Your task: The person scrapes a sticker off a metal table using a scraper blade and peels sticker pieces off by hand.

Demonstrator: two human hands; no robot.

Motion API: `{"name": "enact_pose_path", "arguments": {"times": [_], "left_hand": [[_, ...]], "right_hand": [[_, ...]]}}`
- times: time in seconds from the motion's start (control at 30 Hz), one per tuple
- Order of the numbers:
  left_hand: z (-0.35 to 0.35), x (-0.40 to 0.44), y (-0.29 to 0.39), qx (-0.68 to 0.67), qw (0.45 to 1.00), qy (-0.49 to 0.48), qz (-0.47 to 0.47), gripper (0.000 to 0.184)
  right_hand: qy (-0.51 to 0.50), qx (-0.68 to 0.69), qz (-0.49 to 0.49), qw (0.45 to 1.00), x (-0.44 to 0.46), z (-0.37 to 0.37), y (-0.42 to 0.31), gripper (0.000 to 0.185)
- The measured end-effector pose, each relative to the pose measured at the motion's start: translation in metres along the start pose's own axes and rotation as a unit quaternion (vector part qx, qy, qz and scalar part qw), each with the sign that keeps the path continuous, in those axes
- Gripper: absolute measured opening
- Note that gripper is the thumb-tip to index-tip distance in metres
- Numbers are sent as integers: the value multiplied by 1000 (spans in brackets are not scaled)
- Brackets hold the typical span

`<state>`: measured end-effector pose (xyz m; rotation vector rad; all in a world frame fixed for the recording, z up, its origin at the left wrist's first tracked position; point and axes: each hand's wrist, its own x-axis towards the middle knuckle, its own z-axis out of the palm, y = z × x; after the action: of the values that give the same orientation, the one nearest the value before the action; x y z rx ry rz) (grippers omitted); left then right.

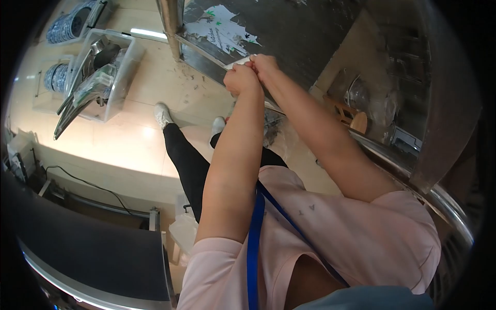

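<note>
My left hand [242, 80] is closed, its knuckles up, at the near edge of a dark metal surface [305, 31]. Right beside it, my right hand [263, 66] is also closed, and the fingers of both hands meet. A small white piece [238, 63] shows at the fingers; whether either hand grips it is hidden. Torn white paper [219, 28] with green leaf prints and dark lettering lies on the metal surface just beyond the hands.
Clear plastic bins [124, 77] with metal utensils and blue-patterned stacked items stand on the floor at left. A dark flat-topped unit [98, 253] is at lower left. To the right are a metal rail [380, 152], a wooden item [358, 123] and clear plastic-wrapped things.
</note>
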<state>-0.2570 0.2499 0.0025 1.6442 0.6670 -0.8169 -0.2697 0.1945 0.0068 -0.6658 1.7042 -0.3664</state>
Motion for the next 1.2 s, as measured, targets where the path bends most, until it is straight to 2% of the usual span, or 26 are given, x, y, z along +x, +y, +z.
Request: {"name": "enact_pose_path", "arguments": {"times": [0.1, 0.17, 0.57, 0.67, 0.97, 1.2], "left_hand": [[4, 0, 11, -16, 1000, 9, -23, 21], [3, -2, 17, -6, 997, -10, -74, 25], [4, -15, 37, 74, 991, 68, -91, 28], [2, -22, 45, -20, 993, 52, -102, 24], [6, -21, 52, 29, 989, 89, -112, 26], [10, -15, 51, -44, 990, 75, -115, 18]], "right_hand": [[18, -30, -13, 999, 0, 8, -5, 7], [19, -37, -19, 999, 1, 12, -6, 8], [8, -103, -40, 994, 4, 16, -13, 9], [11, -128, -54, 990, 0, 16, -16, 8], [-7, -147, -75, 986, 8, 18, -17, 5], [1, -147, -71, 987, 5, 23, -22, 5]]}}
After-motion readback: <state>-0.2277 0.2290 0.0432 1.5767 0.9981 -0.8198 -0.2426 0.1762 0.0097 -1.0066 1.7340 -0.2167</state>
